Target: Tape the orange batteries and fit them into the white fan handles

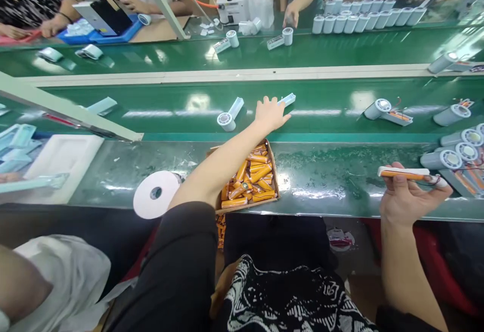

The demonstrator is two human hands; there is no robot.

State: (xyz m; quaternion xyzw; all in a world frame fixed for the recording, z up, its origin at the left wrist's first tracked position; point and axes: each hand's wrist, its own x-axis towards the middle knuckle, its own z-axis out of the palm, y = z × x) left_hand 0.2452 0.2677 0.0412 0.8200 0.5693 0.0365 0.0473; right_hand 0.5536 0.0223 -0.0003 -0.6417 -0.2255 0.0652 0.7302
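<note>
My left hand point(269, 114) reaches out over the green conveyor belt point(325, 95) and its fingers rest on a small pale-blue handle part point(287, 100). A white fan unit with a blue handle point(229, 115) lies just left of that hand. My right hand point(406, 196) is closed on an orange battery set in a white holder point(404, 173), with thin wires trailing off to the right. Between my arms sits an open cardboard box of orange batteries point(249, 178) on the near ledge.
A white tape roll point(156, 194) lies left of the box. Several white fan heads point(451, 158) are clustered at the right, with more point(378, 108) on the belt. A white tray point(62, 160) sits at the left. Other people work across the line.
</note>
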